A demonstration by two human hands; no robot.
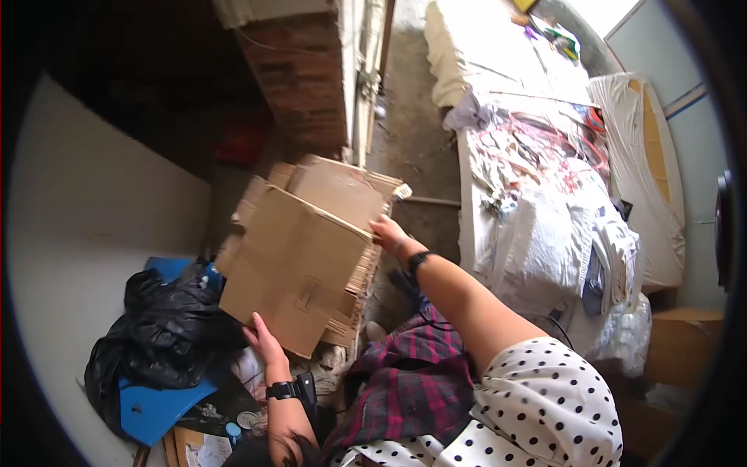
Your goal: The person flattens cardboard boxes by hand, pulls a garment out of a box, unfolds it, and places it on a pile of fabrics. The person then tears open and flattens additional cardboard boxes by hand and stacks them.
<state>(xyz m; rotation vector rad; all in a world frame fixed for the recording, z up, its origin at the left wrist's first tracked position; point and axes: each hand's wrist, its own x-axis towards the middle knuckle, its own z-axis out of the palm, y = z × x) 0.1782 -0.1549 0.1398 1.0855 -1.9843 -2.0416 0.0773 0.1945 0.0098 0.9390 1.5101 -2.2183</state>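
Note:
A flattened cardboard box [299, 257] lies tilted on top of a stack of folded cardboard [331, 183], in the middle of the view. My right hand [389, 232] is closed on its right edge near the upper corner, with a dark band on the wrist. At the lower left edge, my left hand [264, 341] holds the same sheet, thumb on top and the other fingers mostly hidden. A small printed mark shows near the sheet's lower right part. More cardboard edges stick out beneath it on the left and right.
Left of the cardboard, a black plastic bag [175, 327] rests on a blue surface [167, 409]. A brick pillar [292, 86] rises behind. On the right stands a bed-like surface heaped with white cloths [548, 233], with a wrapped mattress [642, 171] leaning beyond.

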